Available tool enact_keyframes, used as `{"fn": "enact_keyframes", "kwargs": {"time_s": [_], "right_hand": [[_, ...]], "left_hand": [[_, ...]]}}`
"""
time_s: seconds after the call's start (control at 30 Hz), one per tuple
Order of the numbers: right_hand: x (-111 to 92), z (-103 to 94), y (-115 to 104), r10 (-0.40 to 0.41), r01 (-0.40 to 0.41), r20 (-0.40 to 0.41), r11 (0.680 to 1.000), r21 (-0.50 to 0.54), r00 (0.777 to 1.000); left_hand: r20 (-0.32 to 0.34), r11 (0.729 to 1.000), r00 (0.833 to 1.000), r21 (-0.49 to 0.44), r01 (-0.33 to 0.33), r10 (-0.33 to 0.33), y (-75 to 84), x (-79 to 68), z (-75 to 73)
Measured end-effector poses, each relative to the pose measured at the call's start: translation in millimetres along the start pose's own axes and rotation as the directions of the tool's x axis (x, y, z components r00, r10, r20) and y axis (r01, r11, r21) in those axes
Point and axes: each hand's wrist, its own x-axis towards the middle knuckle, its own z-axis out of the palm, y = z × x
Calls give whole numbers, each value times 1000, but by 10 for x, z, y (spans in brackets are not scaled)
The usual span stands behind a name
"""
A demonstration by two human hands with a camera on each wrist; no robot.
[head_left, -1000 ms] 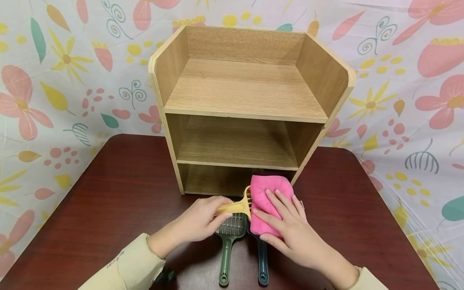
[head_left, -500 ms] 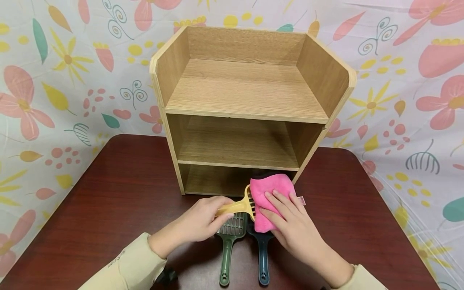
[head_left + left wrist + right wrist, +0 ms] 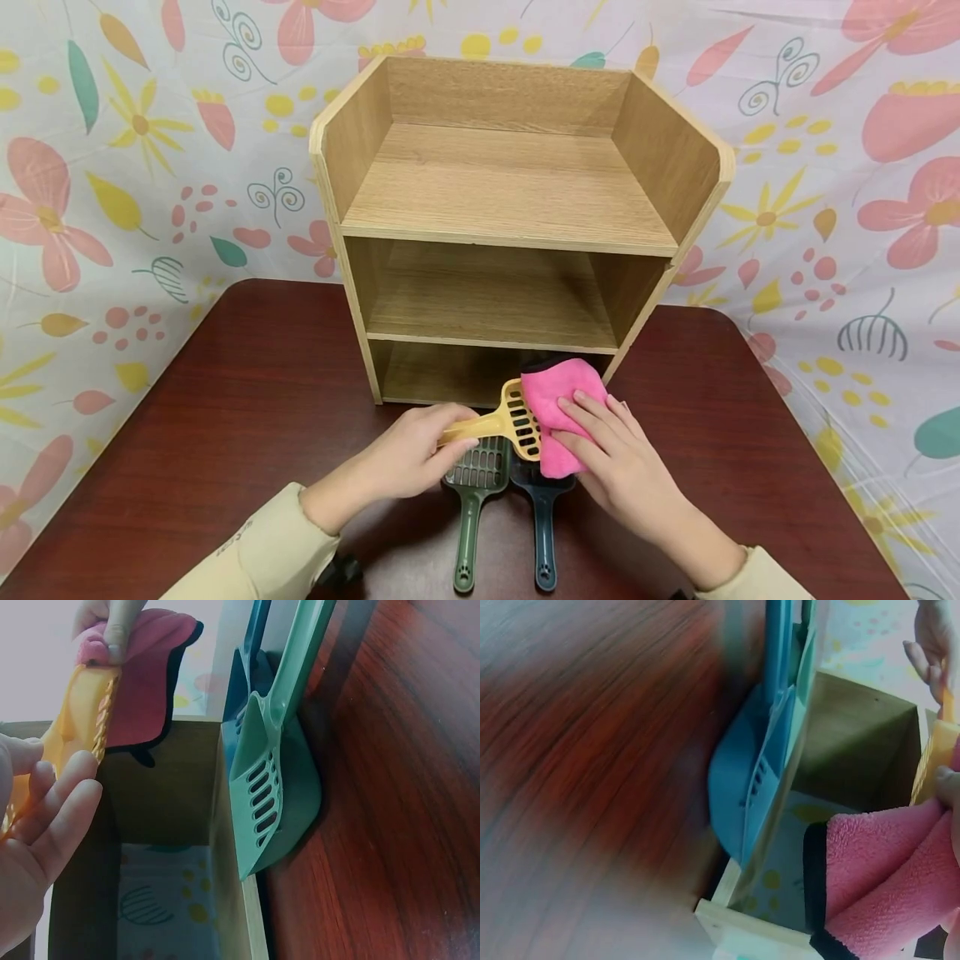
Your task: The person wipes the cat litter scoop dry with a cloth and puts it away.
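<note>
My left hand [image 3: 416, 450] grips the handle of a yellow slotted litter scoop [image 3: 521, 421], held above the table. With my right hand [image 3: 618, 462] I hold a pink cloth [image 3: 562, 400] with dark edging against the scoop's far end. In the right wrist view the thumb presses the cloth [image 3: 892, 862] at the scoop's edge [image 3: 934, 754]. Below the hands, a green litter scoop [image 3: 467, 517] and a dark blue litter scoop [image 3: 545, 525] lie side by side on the table, handles toward me. The cloth and hand partly cover the blue one.
A wooden shelf unit [image 3: 480, 237] with three levels stands on the dark red table [image 3: 247, 417], just behind the scoops. A flower-patterned curtain [image 3: 150, 167] hangs behind and at both sides. A small black object [image 3: 341, 573] lies near my left sleeve.
The pink cloth has slid rightward along the yellow scoop, so more of its slotted head shows. My right fingers have bunched the cloth more. The green and blue scoops stay in place.
</note>
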Motion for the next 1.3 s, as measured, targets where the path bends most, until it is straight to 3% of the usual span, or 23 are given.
{"fn": "enact_keyframes", "kwargs": {"time_s": [0.43, 0.67, 0.93, 1.3], "right_hand": [[113, 96, -201, -64, 63, -70, 998, -13, 996], [128, 75, -157, -138, 136, -56, 990, -41, 989], [128, 34, -85, -140, 137, -74, 989, -51, 987], [113, -103, -26, -147, 146, -47, 989, -22, 988]], "left_hand": [[20, 1000, 999, -15, 25, -24, 55, 42, 20], [42, 1000, 999, -14, 10, -9, 35, -12, -10], [-7, 1000, 1000, -14, -8, 8, -23, -86, -34], [-4, 999, 1000, -54, 6, -6, -4, -93, -77]]}}
